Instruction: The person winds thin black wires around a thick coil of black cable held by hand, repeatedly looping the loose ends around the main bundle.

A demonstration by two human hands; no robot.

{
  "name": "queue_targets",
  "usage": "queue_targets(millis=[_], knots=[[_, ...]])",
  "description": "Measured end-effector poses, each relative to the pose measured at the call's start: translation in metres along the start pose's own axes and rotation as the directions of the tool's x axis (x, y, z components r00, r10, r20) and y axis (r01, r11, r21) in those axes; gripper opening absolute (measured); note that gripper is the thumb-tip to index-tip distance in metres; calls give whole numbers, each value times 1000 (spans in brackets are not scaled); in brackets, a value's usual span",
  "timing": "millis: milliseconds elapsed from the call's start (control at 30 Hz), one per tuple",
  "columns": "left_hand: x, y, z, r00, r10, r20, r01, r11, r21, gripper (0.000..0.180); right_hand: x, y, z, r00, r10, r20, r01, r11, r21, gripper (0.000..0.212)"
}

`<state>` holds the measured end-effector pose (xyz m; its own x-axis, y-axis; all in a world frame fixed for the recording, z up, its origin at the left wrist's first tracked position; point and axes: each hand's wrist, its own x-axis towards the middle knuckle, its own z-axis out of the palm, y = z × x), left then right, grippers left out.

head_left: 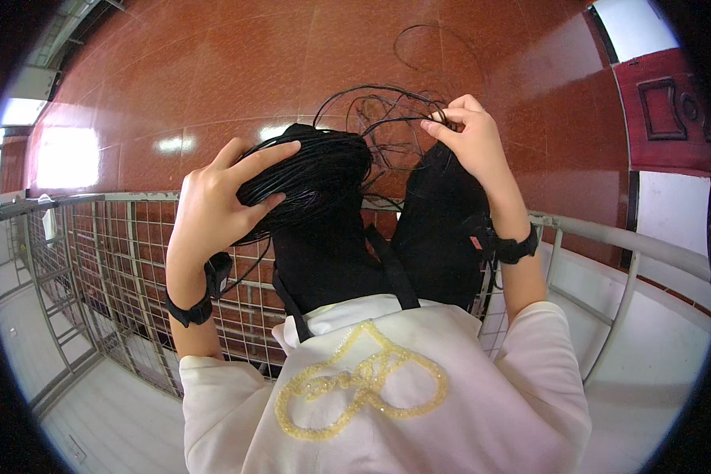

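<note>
A thick bundle of thin black cord (pixel 320 174) rests on my lap, over my black-clad left leg. My left hand (pixel 213 193) grips its left side, with the thumb and fingers spread around the strands. Over my right knee, my right hand (pixel 474 138) pinches black strands between thumb and fingertips. Loose loops of cord (pixel 371 88) run between the bundle and that hand, partly tangled and hanging beyond my knees. Each wrist wears a black band; exactly which strands lie under my right fingers is hard to make out.
A metal wire-mesh frame (pixel 138 261) extends under and to the left of me, with a pale tubular rail (pixel 648 245) to the right. Ahead lies a glossy red-brown tiled floor (pixel 237 55). At the right stands a red carved panel (pixel 660 118).
</note>
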<state>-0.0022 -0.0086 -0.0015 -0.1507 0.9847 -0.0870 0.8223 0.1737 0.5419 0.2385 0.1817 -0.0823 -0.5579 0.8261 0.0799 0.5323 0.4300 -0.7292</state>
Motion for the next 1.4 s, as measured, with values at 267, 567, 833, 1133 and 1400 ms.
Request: queue_targets(millis=[267, 567, 833, 1133, 1400], knots=[[-3, 2, 0, 1000, 24, -20, -23, 1000, 9, 56, 8, 22, -27, 823, 88, 562, -431, 741, 516, 25], [-1, -1, -1, 999, 28, -33, -29, 999, -16, 57, 13, 21, -30, 785, -76, 614, -427, 652, 627, 29], [1, -13, -2, 999, -9, -41, 5, 996, -89, 57, 1, 5, -15, 790, 6, 614, -211, 942, 261, 42], [-1, -10, -2, 999, 32, -16, -33, 996, -87, 57, 2, 11, -10, 929, 70, 364, -180, 944, 276, 30], [2, -9, -3, 1000, 10, 0, -10, 997, -74, 56, 33, 8, 8, 934, 68, 350, -194, 920, 339, 27]])
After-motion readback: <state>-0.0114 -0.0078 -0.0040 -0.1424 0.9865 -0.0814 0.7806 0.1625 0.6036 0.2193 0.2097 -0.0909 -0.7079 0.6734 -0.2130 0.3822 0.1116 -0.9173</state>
